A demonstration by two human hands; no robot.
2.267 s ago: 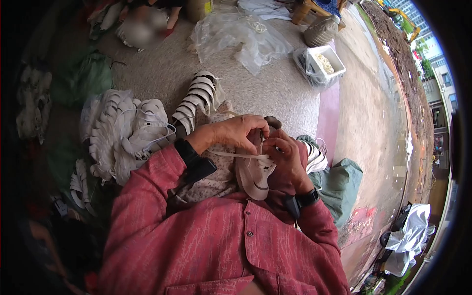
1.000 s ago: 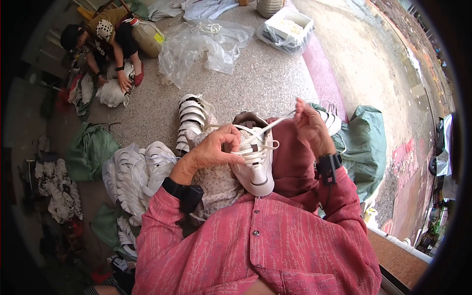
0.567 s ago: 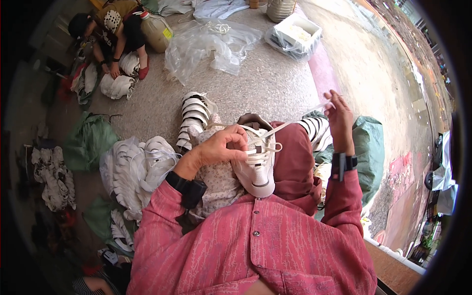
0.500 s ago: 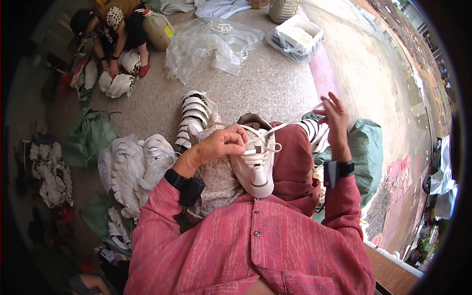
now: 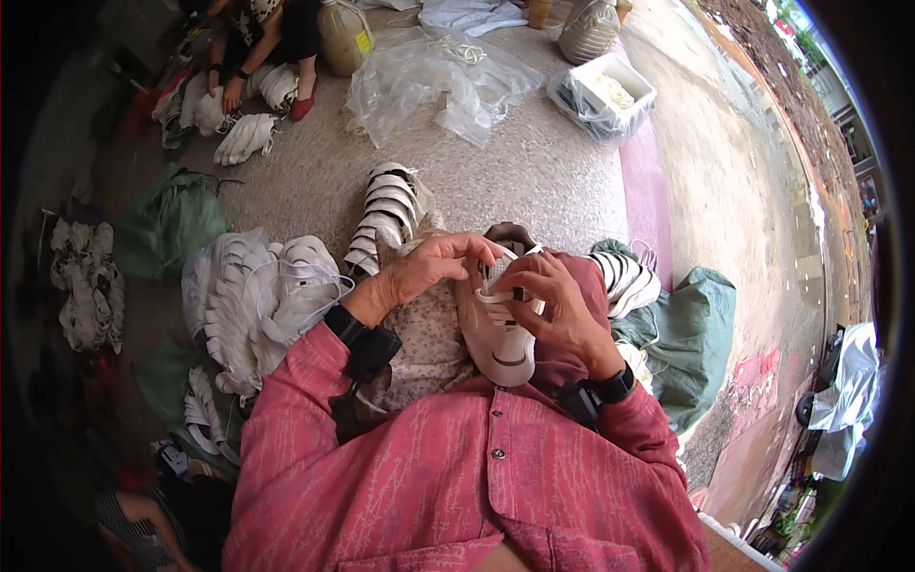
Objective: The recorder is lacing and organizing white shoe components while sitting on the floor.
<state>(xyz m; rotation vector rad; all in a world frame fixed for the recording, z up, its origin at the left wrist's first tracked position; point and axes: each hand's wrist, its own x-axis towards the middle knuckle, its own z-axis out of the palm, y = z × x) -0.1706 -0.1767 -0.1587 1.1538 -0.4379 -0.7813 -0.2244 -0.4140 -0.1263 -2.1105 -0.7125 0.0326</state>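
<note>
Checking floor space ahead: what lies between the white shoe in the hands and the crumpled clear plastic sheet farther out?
In the head view, a row of stacked white shoe uppers lies between the white shoe and the clear plastic sheet, then bare speckled floor.

Bare floor ahead beyond stacked shoe uppers; white pile left; green bag right

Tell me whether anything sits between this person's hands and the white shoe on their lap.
Nothing visible does. The left hand and the right hand both rest directly on the white shoe, fingers at its laces. The stacked white shoe uppers lie off to the person's left, clear of both hands.
</note>
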